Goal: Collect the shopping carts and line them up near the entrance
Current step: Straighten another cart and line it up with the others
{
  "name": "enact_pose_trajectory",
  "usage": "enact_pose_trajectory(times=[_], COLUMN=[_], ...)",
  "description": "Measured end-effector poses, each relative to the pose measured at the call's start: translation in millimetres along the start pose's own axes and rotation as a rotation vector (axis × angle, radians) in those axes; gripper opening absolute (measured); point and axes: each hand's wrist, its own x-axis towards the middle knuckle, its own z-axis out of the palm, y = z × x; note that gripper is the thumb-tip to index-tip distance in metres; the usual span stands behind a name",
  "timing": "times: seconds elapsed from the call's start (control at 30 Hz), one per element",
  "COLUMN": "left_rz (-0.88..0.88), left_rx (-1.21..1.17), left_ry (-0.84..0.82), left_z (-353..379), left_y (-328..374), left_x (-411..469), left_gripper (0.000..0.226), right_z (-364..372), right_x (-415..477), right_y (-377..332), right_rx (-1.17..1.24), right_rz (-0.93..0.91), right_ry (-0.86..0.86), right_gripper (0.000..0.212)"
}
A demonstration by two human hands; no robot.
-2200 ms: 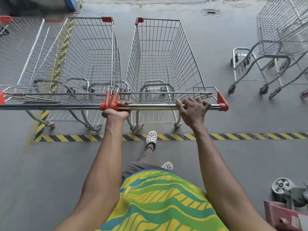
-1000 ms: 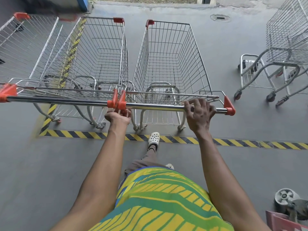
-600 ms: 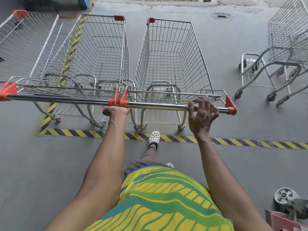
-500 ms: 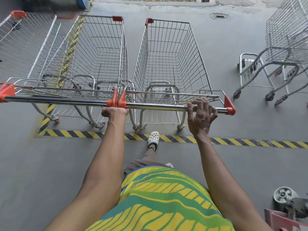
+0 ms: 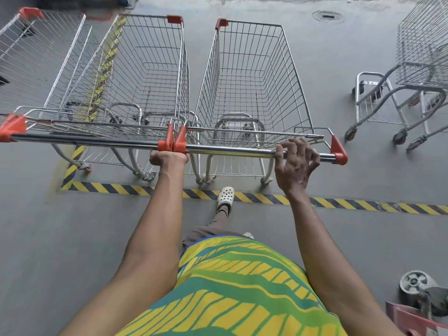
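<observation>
Position: right cart (image 5: 252,76) beside left cart (image 5: 145,69), rear wheels just past stripe (image 5: 339,202), evidently squaring the row.
Left hand (image 5: 168,158) fisted on handle (image 5: 230,151) where red caps (image 5: 179,143) meet, likely to level both bars.
Right hand (image 5: 294,163) hooked loosely over handle, fingers spread.
Stray cart (image 5: 424,44) far right, uncollected.

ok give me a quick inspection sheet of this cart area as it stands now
surface: grey concrete floor, yellow-black hazard stripe across it
job's things: three wire shopping carts side by side beyond the stripe
clutter: loose caster wheel, red object at lower right
grips: left hand grips right cart handle at its left end; right hand fingers curled over its right end
cables: nothing seen
surroundings: stray carts standing apart at right; drain cover in floor
</observation>
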Motion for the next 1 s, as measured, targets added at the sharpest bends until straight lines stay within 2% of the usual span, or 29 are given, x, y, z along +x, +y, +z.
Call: enact_pose_trajectory(times=[0.1,0.2,0.27,0.33,0.43,0.5,0.57,0.67,0.7,0.73,0.77,0.83,1.0], left_rz=[0.005,0.05,0.053,0.08,0.203,0.251,0.452,1.014,1.227,1.402,1.505,1.545,1.518], left_rx=[0.039,0.091,0.086,0.196,0.639,0.736,1.019,1.522,1.652,1.762,1.852,1.97,2.11], left_ry=[0.043,0.087,0.053,0.043,0.21,0.259,0.106,-0.411,-0.528,-0.579,-0.566,-0.536,-0.726], left_z=[2.0,2.7,-0.4,-6.4,-27.4,-49.9,-73.3,-81.8,-77.4,-72.9,-64.9,-57.7,-53.8], left_y=[-3.6,-0.5,-0.2,-10.1,-47.5,-73.2,-94.8,-106.7,-104.4,-102.1,-98.8,-92.3,-69.6], left_x=[-7.8,-11.2,-10.3,-19.4,-49.0,-60.8,-68.4,-93.3,-96.0,-90.4,-87.3,-69.7,-40.4], left_gripper=[0.076,0.075,0.075,0.074,0.041,0.025,0.023,0.025,0.02,0.016,0.018,0.026,0.038], right_z=[-0.3,0.6,0.7,-0.2,-1.9,-2.7,-3.3,-2.9,-2.4,-1.9,-1.3,-0.5,-0.6], right_x=[1.0,2.1,1.9,1.8,2.8,2.8,1.8,1.0,0.9,0.7,0.6,0.1,-2.0], right_y=[1.2,1.2,2.0,3.5,5.0,5.6,6.1,6.7,6.4,6.2,6.1,5.7,2.2], right_rx=[-0.019,-0.024,-0.025,-0.029,-0.029,-0.026,-0.026,-0.018,-0.018,-0.02,-0.021,-0.028,-0.049], right_rz=[-0.008,0.003,0.009,0.005,-0.005,0.0,0.005,0.009,0.011,0.013,0.016,0.025,0.03], right_ry=[-0.014,-0.039,-0.047,-0.046,-0.042,-0.039,-0.034,-0.018,-0.015,-0.015,-0.016,-0.018,-0.022], right_gripper=[0.036,0.038,0.039,0.038,0.038,0.038,0.038,0.035,0.035,0.035,0.035,0.036,0.037])
